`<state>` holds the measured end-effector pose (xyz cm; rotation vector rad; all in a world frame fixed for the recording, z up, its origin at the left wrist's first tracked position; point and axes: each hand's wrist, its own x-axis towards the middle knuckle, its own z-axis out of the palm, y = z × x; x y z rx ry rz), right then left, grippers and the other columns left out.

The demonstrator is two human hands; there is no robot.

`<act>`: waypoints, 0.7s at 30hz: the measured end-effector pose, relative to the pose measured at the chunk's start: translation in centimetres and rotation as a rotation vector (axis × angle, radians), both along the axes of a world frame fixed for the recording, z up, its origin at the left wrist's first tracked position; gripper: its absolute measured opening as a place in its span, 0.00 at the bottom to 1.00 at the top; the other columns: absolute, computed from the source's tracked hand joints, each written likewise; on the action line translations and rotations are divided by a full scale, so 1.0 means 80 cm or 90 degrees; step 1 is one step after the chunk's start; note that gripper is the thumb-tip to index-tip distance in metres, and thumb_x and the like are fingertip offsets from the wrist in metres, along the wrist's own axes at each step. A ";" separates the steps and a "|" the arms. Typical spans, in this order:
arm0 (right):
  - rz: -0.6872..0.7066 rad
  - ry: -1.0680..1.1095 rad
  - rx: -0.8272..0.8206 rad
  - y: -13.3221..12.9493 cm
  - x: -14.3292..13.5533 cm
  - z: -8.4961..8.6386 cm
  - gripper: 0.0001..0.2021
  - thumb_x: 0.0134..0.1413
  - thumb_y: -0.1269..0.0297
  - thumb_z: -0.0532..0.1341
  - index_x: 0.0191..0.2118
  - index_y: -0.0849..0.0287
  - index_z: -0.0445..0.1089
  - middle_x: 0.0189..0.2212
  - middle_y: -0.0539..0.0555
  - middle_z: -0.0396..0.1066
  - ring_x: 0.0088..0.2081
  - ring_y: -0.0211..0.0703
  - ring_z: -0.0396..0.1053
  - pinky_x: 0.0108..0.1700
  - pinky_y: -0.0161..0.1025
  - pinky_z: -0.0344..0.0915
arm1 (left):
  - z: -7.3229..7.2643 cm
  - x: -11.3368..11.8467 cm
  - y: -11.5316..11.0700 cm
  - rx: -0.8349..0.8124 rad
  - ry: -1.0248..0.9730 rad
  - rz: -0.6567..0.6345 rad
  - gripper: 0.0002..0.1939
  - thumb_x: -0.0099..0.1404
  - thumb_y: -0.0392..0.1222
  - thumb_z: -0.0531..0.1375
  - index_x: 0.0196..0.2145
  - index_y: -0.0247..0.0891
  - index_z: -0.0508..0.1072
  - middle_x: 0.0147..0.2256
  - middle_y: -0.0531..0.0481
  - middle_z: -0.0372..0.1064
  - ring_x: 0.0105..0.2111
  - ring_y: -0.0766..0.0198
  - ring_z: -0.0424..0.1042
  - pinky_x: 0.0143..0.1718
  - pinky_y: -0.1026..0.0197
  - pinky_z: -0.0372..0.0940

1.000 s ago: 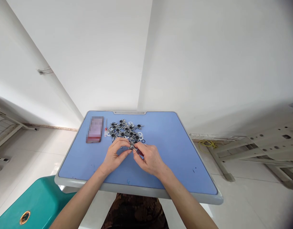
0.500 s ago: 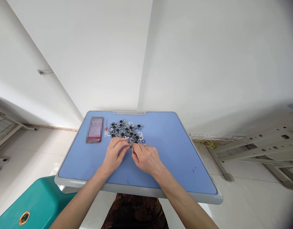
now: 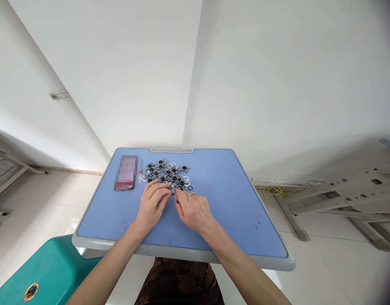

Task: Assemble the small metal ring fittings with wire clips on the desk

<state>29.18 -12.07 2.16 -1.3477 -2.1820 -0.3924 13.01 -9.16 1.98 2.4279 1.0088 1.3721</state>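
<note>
Near the middle of the blue table, my left hand (image 3: 153, 205) pinches a small metal part (image 3: 172, 190) between thumb and fingers. My right hand (image 3: 193, 209) meets it from the right, its fingers closed on the same part or on something small against it; the fingers hide which. Just beyond my fingertips lies a pile of metal parts with round black pieces (image 3: 163, 171), with flat silver plates among them. A dark ring (image 3: 190, 188) rests at the pile's right edge.
A phone (image 3: 125, 173) lies at the table's (image 3: 233, 203) left side, beside a thin screwdriver (image 3: 140, 176) with a clear and red handle. A green stool (image 3: 55, 267) stands at the lower left. Yellow cable (image 3: 274, 191) and a metal frame (image 3: 335, 203) are on the right.
The part between my fingertips has shifted slightly, and more of it shows. Both hands remain in nearly the same place, fingers still closed.
</note>
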 end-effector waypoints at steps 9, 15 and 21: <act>0.020 0.086 -0.026 -0.001 -0.004 -0.003 0.10 0.59 0.72 0.49 0.39 0.64 0.66 0.23 0.52 0.71 0.22 0.38 0.66 0.24 0.36 0.53 | 0.004 -0.001 -0.003 0.131 0.034 0.078 0.06 0.64 0.31 0.56 0.36 0.40 0.71 0.34 0.51 0.73 0.36 0.64 0.72 0.49 0.51 0.59; 0.009 0.098 -0.020 0.000 -0.007 -0.003 0.09 0.58 0.72 0.49 0.38 0.63 0.66 0.24 0.53 0.72 0.22 0.38 0.66 0.24 0.36 0.50 | 0.004 -0.002 -0.004 0.218 0.071 0.099 0.09 0.62 0.29 0.58 0.38 0.40 0.71 0.34 0.51 0.75 0.35 0.64 0.73 0.47 0.53 0.57; -0.004 0.106 -0.044 -0.002 -0.013 0.000 0.10 0.59 0.71 0.48 0.31 0.61 0.65 0.20 0.51 0.69 0.20 0.37 0.63 0.23 0.36 0.47 | 0.002 -0.002 -0.001 0.158 0.034 0.077 0.09 0.62 0.29 0.57 0.39 0.41 0.71 0.36 0.50 0.74 0.37 0.63 0.73 0.45 0.53 0.60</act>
